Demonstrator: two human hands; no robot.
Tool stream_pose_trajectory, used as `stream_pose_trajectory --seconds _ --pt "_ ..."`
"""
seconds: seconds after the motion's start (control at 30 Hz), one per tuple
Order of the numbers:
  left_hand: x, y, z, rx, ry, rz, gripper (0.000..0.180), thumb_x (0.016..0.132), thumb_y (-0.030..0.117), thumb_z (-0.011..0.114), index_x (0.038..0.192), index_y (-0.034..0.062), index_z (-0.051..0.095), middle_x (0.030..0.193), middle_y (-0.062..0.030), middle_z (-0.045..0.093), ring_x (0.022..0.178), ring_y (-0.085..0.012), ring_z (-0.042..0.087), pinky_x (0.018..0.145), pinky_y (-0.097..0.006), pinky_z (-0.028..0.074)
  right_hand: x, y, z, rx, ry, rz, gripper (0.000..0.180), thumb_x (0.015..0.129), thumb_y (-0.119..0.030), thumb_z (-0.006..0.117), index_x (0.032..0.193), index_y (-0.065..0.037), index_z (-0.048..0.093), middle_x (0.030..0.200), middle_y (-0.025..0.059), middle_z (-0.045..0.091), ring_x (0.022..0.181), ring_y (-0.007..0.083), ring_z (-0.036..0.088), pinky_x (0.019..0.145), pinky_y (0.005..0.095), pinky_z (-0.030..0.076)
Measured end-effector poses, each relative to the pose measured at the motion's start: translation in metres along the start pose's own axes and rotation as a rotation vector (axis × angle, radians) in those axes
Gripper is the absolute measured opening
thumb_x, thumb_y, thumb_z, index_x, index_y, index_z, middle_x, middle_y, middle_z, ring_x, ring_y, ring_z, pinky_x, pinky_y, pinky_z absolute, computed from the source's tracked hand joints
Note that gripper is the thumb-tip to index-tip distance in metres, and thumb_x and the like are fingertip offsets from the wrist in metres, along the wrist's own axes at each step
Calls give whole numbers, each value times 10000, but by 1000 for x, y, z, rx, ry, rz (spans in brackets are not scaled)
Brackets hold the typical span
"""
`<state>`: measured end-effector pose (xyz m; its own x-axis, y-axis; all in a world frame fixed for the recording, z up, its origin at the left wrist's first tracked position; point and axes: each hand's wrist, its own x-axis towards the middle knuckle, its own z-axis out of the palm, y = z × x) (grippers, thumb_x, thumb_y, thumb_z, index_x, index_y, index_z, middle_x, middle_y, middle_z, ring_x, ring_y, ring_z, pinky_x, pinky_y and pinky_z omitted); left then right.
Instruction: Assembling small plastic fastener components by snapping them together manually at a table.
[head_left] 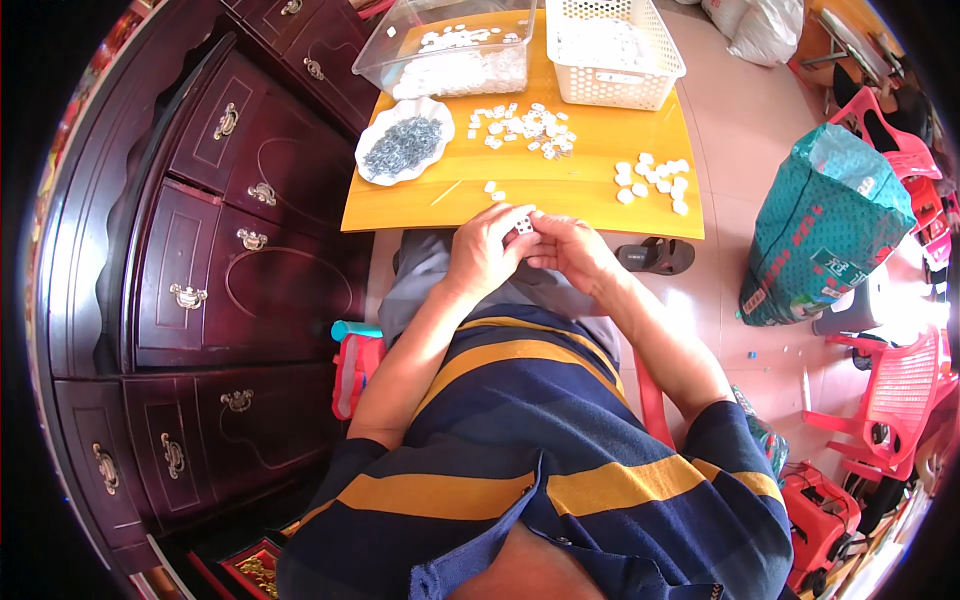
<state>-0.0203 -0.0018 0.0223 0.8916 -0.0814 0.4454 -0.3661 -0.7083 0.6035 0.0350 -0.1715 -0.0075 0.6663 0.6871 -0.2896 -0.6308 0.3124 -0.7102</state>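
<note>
Just off the table's near edge, my two hands meet above my lap. A small white square piece with dark holes [524, 226] is pinched in the fingers of my left hand [482, 248]. My right hand [575, 250] is closed beside it, thumb and fingertips pressed together against the piece; anything else in them is hidden. Two loose white pieces [497, 196] lie on the table a little beyond my left fingers. Farther back is a scattered group of small white pieces [530, 124], and a cluster of round white pieces [652, 180] sits toward the right.
On the yellow table [400, 205] stand a scalloped white dish [443, 112] of small dark metallic parts, a clear bin [372, 68] and a white perforated basket [610, 88], both holding white pieces. Dark drawers [270, 150] line the left. A teal bag [815, 235] and red chair [905, 385] stand right.
</note>
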Motion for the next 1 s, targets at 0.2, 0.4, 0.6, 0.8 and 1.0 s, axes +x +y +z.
stream_pose_trajectory --seconds 0.2,0.4,0.6,0.8,1.0 --pt "2 1 -1 -28 -28 -3 316 819 125 762 1106 19 685 1023 -144 715 907 -331 699 792 -384 555 1 3 -1 -15 8 5 273 1023 -281 574 1078 -39 689 970 90 749 818 122 709 711 233 575" --pt "6 4 -2 -9 -9 53 273 829 105 745 1083 26 687 998 -134 721 896 -323 700 777 -383 556 5 10 -7 -17 26 -49 251 1018 -268 585 1058 -48 697 921 67 749 790 103 702 703 217 567" --pt "5 2 1 17 5 75 264 827 97 739 1078 38 686 979 -124 724 884 -320 700 760 -386 559 3 11 -3 -12 66 -93 217 1005 -248 606 1018 -57 708 912 61 748 779 104 700 702 230 561" --pt "6 2 4 -3 20 101 248 834 82 725 1074 31 684 969 -127 724 870 -315 703 743 -379 562 3 12 -4 -5 111 -113 196 993 -235 625 992 -60 713 886 52 742 772 109 697 705 234 559" --pt "5 -4 6 -3 51 169 238 849 72 709 1079 18 681 963 -136 726 849 -320 703 734 -372 564 2 13 -3 -68 122 -131 215 982 -266 646 964 -65 718 882 46 739 761 103 690 702 230 555"
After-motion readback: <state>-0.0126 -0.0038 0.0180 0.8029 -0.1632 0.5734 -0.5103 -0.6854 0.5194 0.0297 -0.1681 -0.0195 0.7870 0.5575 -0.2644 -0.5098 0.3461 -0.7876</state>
